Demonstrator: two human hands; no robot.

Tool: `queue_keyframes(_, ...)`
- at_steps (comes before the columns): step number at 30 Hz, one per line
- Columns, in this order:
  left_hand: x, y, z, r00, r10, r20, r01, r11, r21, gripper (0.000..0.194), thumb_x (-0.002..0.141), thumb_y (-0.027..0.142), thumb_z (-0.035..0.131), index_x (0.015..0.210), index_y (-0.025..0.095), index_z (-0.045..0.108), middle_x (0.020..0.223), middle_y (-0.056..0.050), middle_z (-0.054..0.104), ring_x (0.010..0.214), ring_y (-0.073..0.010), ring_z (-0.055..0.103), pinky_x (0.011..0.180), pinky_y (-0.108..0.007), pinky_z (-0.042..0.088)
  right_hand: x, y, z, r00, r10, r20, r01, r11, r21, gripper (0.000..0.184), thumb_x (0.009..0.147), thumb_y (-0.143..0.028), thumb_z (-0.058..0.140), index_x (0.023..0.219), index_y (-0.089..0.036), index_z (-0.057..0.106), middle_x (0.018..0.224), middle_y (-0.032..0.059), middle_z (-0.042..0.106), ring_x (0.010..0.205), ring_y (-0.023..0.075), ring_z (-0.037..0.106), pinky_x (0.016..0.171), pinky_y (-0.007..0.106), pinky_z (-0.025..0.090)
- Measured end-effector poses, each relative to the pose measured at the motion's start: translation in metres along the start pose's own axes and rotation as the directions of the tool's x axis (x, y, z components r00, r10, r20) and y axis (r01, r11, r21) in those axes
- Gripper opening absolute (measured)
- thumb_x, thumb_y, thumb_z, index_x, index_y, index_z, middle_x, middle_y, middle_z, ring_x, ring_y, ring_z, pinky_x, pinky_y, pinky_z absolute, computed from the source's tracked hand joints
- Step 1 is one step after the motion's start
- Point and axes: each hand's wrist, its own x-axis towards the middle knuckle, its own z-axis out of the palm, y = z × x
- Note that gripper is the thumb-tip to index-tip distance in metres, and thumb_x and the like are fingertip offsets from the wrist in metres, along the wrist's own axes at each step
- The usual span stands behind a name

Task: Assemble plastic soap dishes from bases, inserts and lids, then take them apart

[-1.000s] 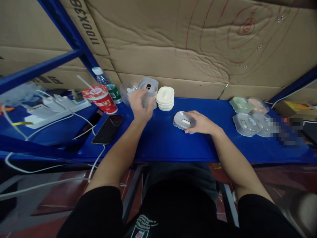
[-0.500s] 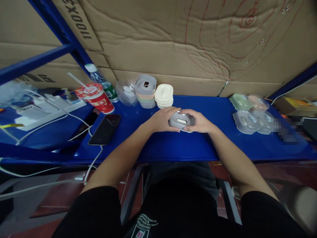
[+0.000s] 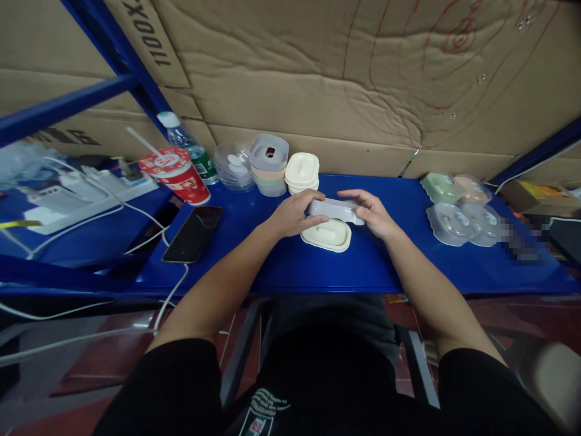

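Between my hands is a grey plastic container shell [image 3: 336, 209], tipped up so that its side wall and notched rim face me. My left hand [image 3: 291, 215] grips its left end, fingers above and thumb below. At the right end, my right hand [image 3: 377, 217] holds it with the thumb against the edge and the fingers curved above. Directly under the shell, a cream rounded-square lid-like piece [image 3: 327, 236] lies flat on the blue table [image 3: 318, 272]. Behind my left hand stands a stack of similar cream pieces [image 3: 302, 168].
Grey, peach and green shells [image 3: 269, 152] are stacked beside clear round lids [image 3: 231, 166]. Further left are a bottle [image 3: 184, 142], a red drink cup [image 3: 188, 184] and a phone [image 3: 193, 234] with a cable. Several assembled containers [image 3: 451, 224] sit at the right.
The grey shell has been lifted and tipped off the cream piece, which now shows on the table. My right hand's fingers have spread and shifted slightly right.
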Motion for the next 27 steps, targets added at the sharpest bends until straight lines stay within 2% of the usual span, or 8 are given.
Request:
queue_keyframes(3, 0.000, -0.003, 0.000, 0.985, -0.086, -0.151, 0.081, 0.996, -0.039, 0.050, 0.094, 0.062, 0.064, 0.118, 0.018, 0.067, 0.108, -0.010, 0.076, 0.095, -0.0235, 0.073, 0.082, -0.037, 0.059, 0.001, -0.002, -0.002, 0.995, -0.048, -0.092, 0.053, 0.997, 0.053, 0.078, 0.070, -0.083, 0.080, 0.126, -0.029, 0.070, 0.132, 0.0091, 0.073, 0.115, 0.0287, 0.072, 0.092, 0.044, 0.063)
queue_keyframes(7, -0.002, -0.007, 0.000, 0.958, -0.162, -0.238, 0.145, 0.986, -0.086, 0.051, 0.102, 0.064, 0.049, 0.115, 0.018, 0.068, 0.082, -0.004, 0.072, 0.070, -0.0175, 0.066, 0.063, -0.030, 0.054, 0.002, -0.006, 0.002, 0.981, 0.022, -0.192, -0.013, 0.999, 0.050, 0.065, 0.067, -0.080, 0.084, 0.101, -0.026, 0.074, 0.089, 0.0035, 0.077, 0.079, 0.0223, 0.075, 0.072, 0.039, 0.066)
queue_keyframes(10, -0.001, -0.005, 0.000, 0.979, -0.033, -0.201, 0.033, 0.999, -0.003, 0.070, 0.098, 0.070, 0.054, 0.147, 0.020, 0.054, 0.115, -0.012, 0.076, 0.098, -0.0243, 0.074, 0.081, -0.036, 0.060, 0.004, -0.009, 0.007, 0.946, 0.087, -0.312, -0.052, 0.992, 0.119, 0.062, 0.075, -0.085, 0.074, 0.085, -0.024, 0.071, 0.064, 0.0002, 0.067, 0.055, 0.0188, 0.067, 0.054, 0.035, 0.062)
queue_keyframes(14, 0.005, -0.001, 0.002, 0.959, 0.254, -0.127, -0.226, 0.953, 0.200, 0.115, 0.075, 0.088, 0.069, 0.163, 0.022, 0.036, 0.162, -0.022, 0.048, 0.148, -0.0393, 0.049, 0.116, -0.054, 0.047, 0.007, -0.010, 0.008, 0.911, 0.169, -0.375, -0.105, 0.977, 0.185, 0.066, 0.082, -0.088, 0.063, 0.081, -0.023, 0.068, 0.054, -0.0009, 0.062, 0.040, 0.0147, 0.056, 0.039, 0.030, 0.051)
queue_keyframes(18, 0.006, -0.003, 0.002, 0.943, 0.310, -0.119, -0.261, 0.913, 0.312, 0.091, 0.079, 0.082, 0.072, 0.149, 0.028, 0.052, 0.156, -0.017, 0.056, 0.141, -0.0364, 0.057, 0.116, -0.056, 0.045, 0.008, -0.008, 0.004, 0.913, 0.217, -0.345, -0.153, 0.967, 0.205, 0.073, 0.084, -0.092, 0.055, 0.091, -0.021, 0.072, 0.055, -0.0005, 0.063, 0.039, 0.0140, 0.057, 0.041, 0.029, 0.053)
queue_keyframes(22, -0.002, -0.016, -0.016, 0.917, 0.162, -0.365, -0.007, 0.920, 0.392, 0.076, 0.074, 0.076, 0.079, 0.129, 0.027, 0.061, 0.149, -0.014, 0.061, 0.140, -0.0380, 0.056, 0.119, -0.060, 0.038, 0.004, -0.011, -0.001, 0.955, 0.130, -0.265, -0.127, 0.991, 0.030, 0.073, 0.087, -0.086, 0.057, 0.120, -0.023, 0.074, 0.091, 0.0059, 0.079, 0.060, 0.0163, 0.070, 0.062, 0.035, 0.064)
queue_keyframes(25, -0.005, -0.030, -0.039, 0.761, -0.028, -0.648, 0.323, 0.883, 0.340, 0.081, 0.079, 0.070, 0.078, 0.139, 0.023, 0.053, 0.157, -0.017, 0.052, 0.152, -0.0397, 0.043, 0.124, -0.063, 0.030, -0.002, -0.015, -0.005, 0.999, 0.008, -0.050, -0.021, 0.963, -0.269, 0.052, 0.092, -0.069, 0.069, 0.123, -0.028, 0.077, 0.117, 0.0074, 0.079, 0.100, 0.0228, 0.075, 0.097, 0.045, 0.061)
queue_keyframes(27, -0.005, -0.038, -0.052, 0.658, -0.104, -0.746, 0.442, 0.855, 0.271, 0.084, 0.084, 0.067, 0.075, 0.147, 0.019, 0.047, 0.159, -0.018, 0.047, 0.154, -0.0385, 0.038, 0.126, -0.063, 0.025, -0.006, -0.017, -0.008, 0.988, -0.002, 0.152, 0.060, 0.925, -0.375, 0.043, 0.096, -0.062, 0.068, 0.122, -0.030, 0.080, 0.130, 0.0080, 0.075, 0.123, 0.0261, 0.069, 0.112, 0.050, 0.051)
